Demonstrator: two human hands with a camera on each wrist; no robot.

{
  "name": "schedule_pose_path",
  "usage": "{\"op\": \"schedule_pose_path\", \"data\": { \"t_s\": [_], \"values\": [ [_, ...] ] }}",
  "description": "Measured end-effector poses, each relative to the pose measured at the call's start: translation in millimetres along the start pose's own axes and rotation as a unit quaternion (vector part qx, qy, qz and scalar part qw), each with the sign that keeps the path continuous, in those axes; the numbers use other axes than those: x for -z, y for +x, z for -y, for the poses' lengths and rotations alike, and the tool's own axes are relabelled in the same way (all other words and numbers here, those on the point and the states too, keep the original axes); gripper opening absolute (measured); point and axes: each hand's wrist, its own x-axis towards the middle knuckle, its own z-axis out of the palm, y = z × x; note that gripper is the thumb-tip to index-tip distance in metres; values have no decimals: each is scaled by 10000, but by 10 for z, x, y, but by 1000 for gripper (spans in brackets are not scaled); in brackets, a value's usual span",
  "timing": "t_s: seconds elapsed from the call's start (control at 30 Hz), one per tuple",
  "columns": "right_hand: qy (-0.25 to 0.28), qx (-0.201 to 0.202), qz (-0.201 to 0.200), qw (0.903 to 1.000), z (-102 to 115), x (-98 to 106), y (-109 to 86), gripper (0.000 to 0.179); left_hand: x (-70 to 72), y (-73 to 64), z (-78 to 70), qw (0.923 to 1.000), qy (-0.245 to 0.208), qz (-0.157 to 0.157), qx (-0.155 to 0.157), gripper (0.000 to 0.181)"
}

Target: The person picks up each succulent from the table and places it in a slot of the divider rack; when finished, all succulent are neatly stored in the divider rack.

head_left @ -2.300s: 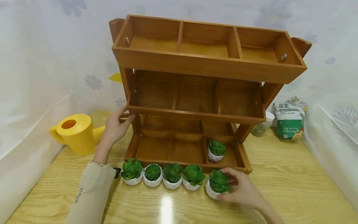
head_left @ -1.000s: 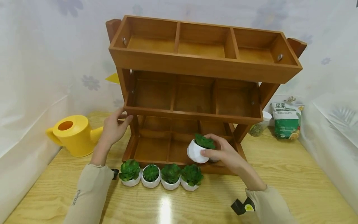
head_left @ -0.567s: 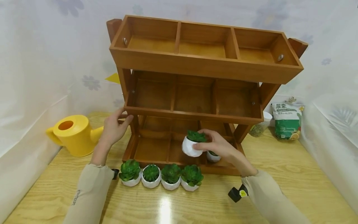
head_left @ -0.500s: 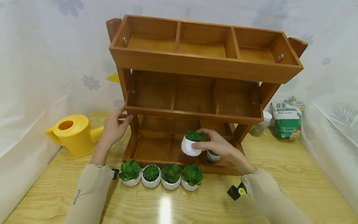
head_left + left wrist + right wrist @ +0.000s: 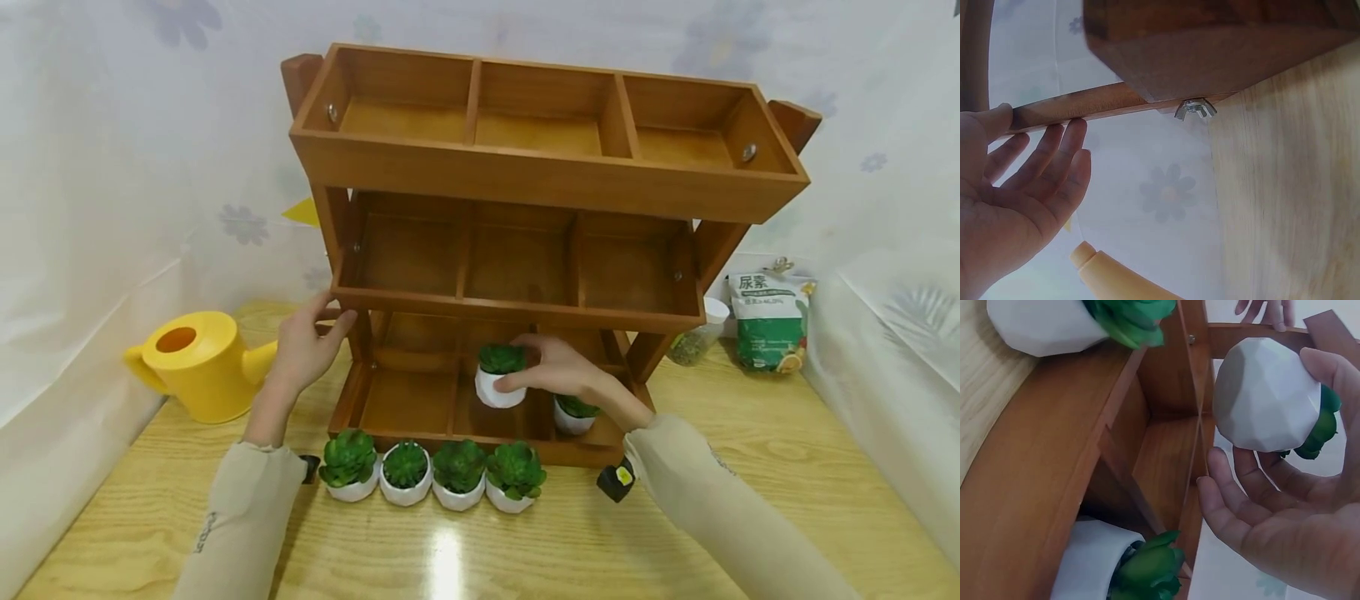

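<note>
My right hand [image 5: 558, 367] grips a small potted succulent [image 5: 491, 390], thumb and fingers around its white faceted pot. The pot hangs upright over the bottom tier's middle compartment in the wooden plant stand [image 5: 540, 175]. In the right wrist view the held pot [image 5: 1266, 394] appears apart from the wood. Another potted succulent [image 5: 573, 417] stands in the bottom tier's right compartment, partly hidden by my right wrist. My left hand [image 5: 306, 346] holds the stand's left upright; the left wrist view shows thumb and fingertips on opposite sides of the wooden bar [image 5: 1079, 105].
Several potted succulents [image 5: 460, 475] line the table along the stand's front edge. A yellow watering can [image 5: 206, 367] stands left. Behind the stand's right side are a lidded jar [image 5: 697, 337] and a green-and-white bag [image 5: 772, 325]. A metal wing nut [image 5: 1195, 108] juts from the frame.
My right hand picked the rightmost potted succulent off the table, lifted it over the bottom tier, and moved it left to the middle compartment. My left hand stayed on the stand.
</note>
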Motion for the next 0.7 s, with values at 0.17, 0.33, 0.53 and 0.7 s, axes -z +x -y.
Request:
{"op": "schedule_pose_path", "data": {
  "t_s": [0.17, 0.33, 0.53, 0.7],
  "values": [
    [-111, -207, 209, 9995, -8, -42, 120, 80, 2, 1, 4, 10000, -12, 4, 8, 47],
    [-688, -141, 333, 9970, -32, -92, 228, 83, 4, -5, -4, 10000, -25, 17, 39, 48],
    [-1075, -46, 530, 9928, -49, -153, 307, 82, 8, -3, -15, 10000, -29, 18, 40, 48],
    [-1128, -56, 569, 9920, -47, -199, 329, 80, 9, -4, -13, 10000, -23, 46, 76, 49]
  ]
}}
